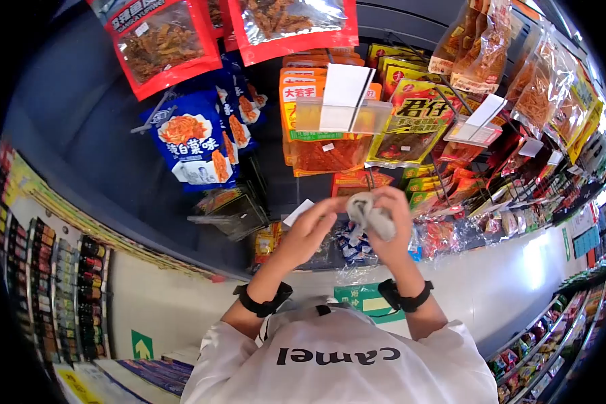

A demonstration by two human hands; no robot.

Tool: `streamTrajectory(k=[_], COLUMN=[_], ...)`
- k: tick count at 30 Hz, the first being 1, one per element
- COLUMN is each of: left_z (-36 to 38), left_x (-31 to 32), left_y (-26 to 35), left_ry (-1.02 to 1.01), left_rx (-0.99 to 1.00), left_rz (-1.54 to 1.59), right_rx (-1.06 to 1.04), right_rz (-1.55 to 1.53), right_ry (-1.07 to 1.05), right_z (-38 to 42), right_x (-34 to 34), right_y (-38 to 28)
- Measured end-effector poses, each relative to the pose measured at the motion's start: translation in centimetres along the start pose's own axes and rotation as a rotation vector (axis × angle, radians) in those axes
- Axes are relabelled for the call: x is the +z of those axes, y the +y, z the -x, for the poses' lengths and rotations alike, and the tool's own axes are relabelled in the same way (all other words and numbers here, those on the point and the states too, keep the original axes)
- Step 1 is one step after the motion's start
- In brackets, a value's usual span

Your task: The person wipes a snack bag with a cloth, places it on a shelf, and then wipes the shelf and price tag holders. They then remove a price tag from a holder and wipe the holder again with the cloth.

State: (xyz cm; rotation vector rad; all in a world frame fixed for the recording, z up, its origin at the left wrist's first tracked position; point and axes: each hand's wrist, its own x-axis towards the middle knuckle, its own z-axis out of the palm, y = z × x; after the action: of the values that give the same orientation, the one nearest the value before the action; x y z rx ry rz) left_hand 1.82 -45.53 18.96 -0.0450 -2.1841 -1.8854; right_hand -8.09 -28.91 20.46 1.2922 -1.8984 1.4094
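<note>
A crumpled grey-white cloth point(374, 217) is bunched in my right hand point(394, 222), whose fingers curl around it in front of the rack. My left hand point(310, 229) is just to the left, its fingers stretched toward the cloth and slightly apart; whether the fingertips touch it I cannot tell. Above both hands hang orange snack packets point(323, 151) and yellow-green packets point(411, 124). Below the cloth lie small blue and white packets point(355, 244). A white card point(298, 213) stands by my left fingers.
Blue packets point(194, 145) hang on hooks at the left, with red-edged bags point(161, 44) above them. Metal hooks and price tags point(347, 97) stick out toward me. More hanging packets line the right side. Stocked shelves point(60, 289) stand at the lower left.
</note>
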Motion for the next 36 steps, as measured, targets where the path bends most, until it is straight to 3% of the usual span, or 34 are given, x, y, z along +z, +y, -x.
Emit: streamTrajectory(k=[2,4,6,9,11,18,30,33,36], left_z=[0.0,-0.6,-1.4,-2.6,-3.4,-6.0,-6.5,-6.8,-7.2], left_x=[-1.9,-3.8,-5.4,-6.5,-6.9,-6.5,-6.7,-6.8,-6.8], left_y=[2.4,3.9,5.7,8.6,10.4,13.0,12.9,13.7,14.6], left_ry=[0.097,0.243,0.369,0.475,0.463,0.440,0.416,0.421,0.401], left_rx=[0.156,0.337,0.459,0.673,0.703,0.956,0.862,0.924,0.996], left_rz=[-0.121,-0.251,-0.365,-0.513,-0.578,-0.795,-0.764,-0.841,-0.696], right_rx=[-0.133,-0.028,-0.065,-0.232,-0.297,-0.312,-0.317,-0.320,-0.390], right_rz=[-0.016,-0.161,-0.267,-0.107,0.141,0.217,0.106,0.123,0.156], right_ry=[0.056,0.184,0.205,0.123,-0.120,-0.199,-0.193,-0.130,-0.100], right_z=[-2.3,-4.8,-7.9,-11.5,-12.8,-13.8,-14.6,-14.7,-15.3], right_x=[-1.2,-1.6,-2.2,-3.3,-3.6,-2.6,-2.1,-1.9,-2.1], right_y=[0.0,-1.3,-2.8,-5.2,-6.6,-7.1,-7.0,-7.5,-8.7])
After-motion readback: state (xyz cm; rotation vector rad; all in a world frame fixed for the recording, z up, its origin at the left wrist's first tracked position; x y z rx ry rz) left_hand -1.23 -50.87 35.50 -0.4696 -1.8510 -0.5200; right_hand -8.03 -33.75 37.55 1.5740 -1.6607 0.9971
